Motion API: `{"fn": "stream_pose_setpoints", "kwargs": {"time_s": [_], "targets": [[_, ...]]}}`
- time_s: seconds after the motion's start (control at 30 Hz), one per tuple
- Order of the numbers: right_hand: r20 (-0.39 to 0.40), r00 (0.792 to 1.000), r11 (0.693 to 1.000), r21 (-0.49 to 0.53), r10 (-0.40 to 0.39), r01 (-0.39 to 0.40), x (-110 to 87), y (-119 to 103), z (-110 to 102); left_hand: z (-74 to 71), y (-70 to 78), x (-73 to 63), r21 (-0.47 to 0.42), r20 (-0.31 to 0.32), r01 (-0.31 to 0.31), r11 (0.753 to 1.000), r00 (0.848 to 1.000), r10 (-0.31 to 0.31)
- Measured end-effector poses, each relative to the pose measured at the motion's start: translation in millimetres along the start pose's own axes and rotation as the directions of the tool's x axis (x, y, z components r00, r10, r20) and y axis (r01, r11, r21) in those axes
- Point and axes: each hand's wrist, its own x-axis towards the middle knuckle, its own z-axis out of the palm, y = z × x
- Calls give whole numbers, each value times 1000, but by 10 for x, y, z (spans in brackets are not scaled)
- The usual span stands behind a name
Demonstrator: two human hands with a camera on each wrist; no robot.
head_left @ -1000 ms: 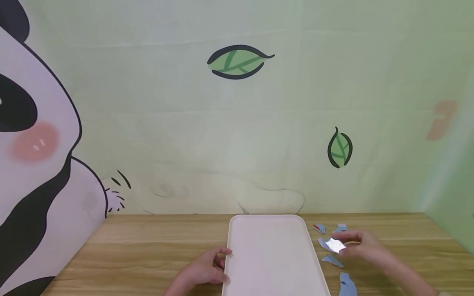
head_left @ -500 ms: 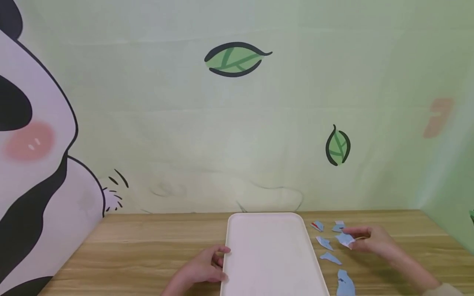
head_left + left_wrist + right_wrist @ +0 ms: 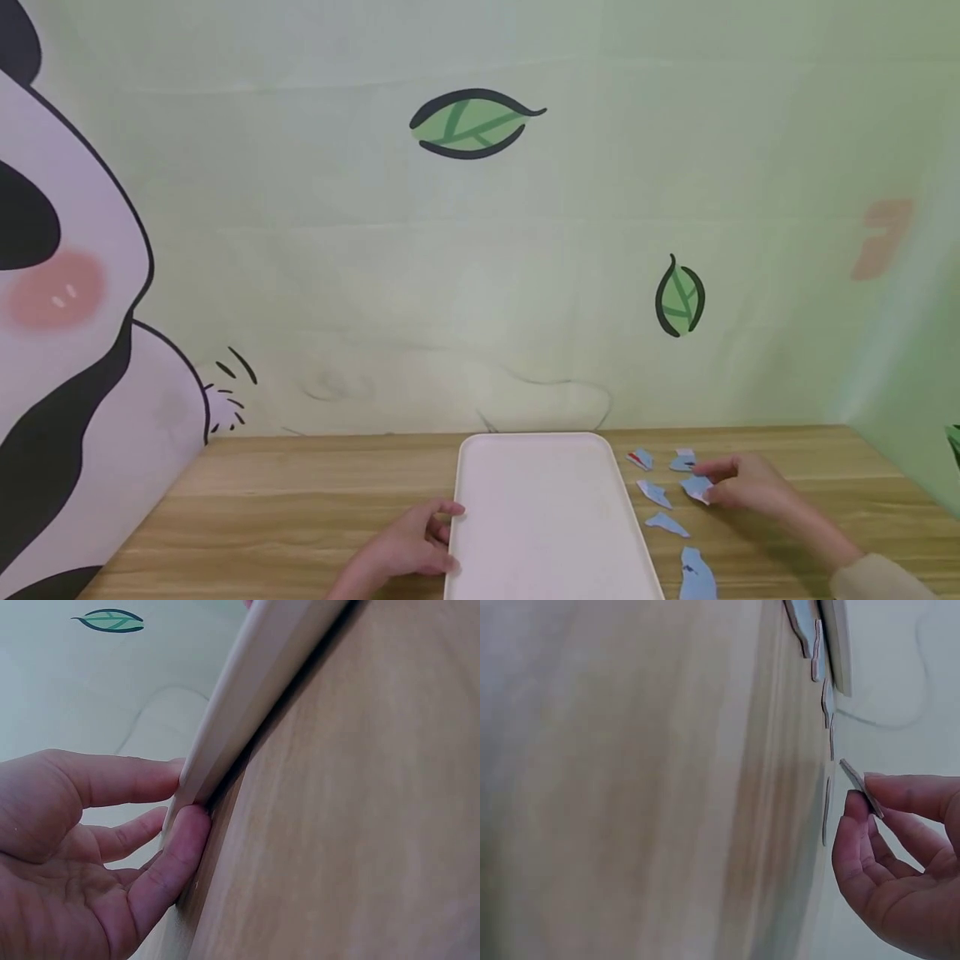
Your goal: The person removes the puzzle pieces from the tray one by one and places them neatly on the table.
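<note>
In the head view, my left hand (image 3: 408,542) holds the left rim of a white rectangular tray (image 3: 551,517), thumb and fingertips against its edge. The left wrist view shows those fingertips right at the tray's side wall (image 3: 225,712), low by the tabletop. Over on the right, my right hand (image 3: 750,483) pinches a light blue puzzle piece (image 3: 696,488) between thumb and fingers. Seen edge-on in the right wrist view, that thin piece (image 3: 861,787) is tilted, close over the table. Just behind it lies another blue piece (image 3: 682,461).
More irregular blue pieces lie right of the tray: one with a red mark (image 3: 640,458), a narrow one (image 3: 655,493), a pointed one (image 3: 667,524) and a larger one (image 3: 697,575). The wooden table (image 3: 322,475) ends at a printed green backdrop (image 3: 337,250).
My right hand has moved a little to the right with the piece, away from the narrow piece it overlapped, and then slightly lower. The left hand stays at the tray.
</note>
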Motion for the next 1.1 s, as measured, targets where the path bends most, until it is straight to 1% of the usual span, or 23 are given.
{"fn": "stream_pose_setpoints", "kwargs": {"time_s": [0.07,0.13,0.3,0.37,0.47,0.6,0.77,0.97,1.1], "targets": [[-9,1000,1000,-29,4,-5,26,-17,11,0,1,-3,-5,1,0,1000,1000,0],[-10,1000,999,-33,6,-6,41,-25,23,0,3,-6,-9,2,0,1000,1000,0],[33,998,998,-29,-56,57,74,-62,11,-22,4,2,-14,-2,-10,1000,1000,10],[56,994,994,-37,-97,99,93,-83,1,-38,-1,5,-11,-4,-15,1000,1000,15],[80,988,989,-61,-130,135,104,-89,0,-48,-19,0,-11,-5,-17,1000,1000,17],[95,984,985,-71,-151,158,101,-34,20,-49,-46,-13,-14,-3,-14,1000,1000,14],[114,982,986,-55,-150,157,104,6,25,-42,-50,-12,-10,-10,-12,1000,1000,12],[95,990,988,-95,-108,117,119,-5,27,-40,-52,-7,-6,-11,-13,1000,1000,13],[82,992,987,-116,-100,109,122,-4,38,-37,-54,-10,-11,-10,-10,1000,1000,10]]}}
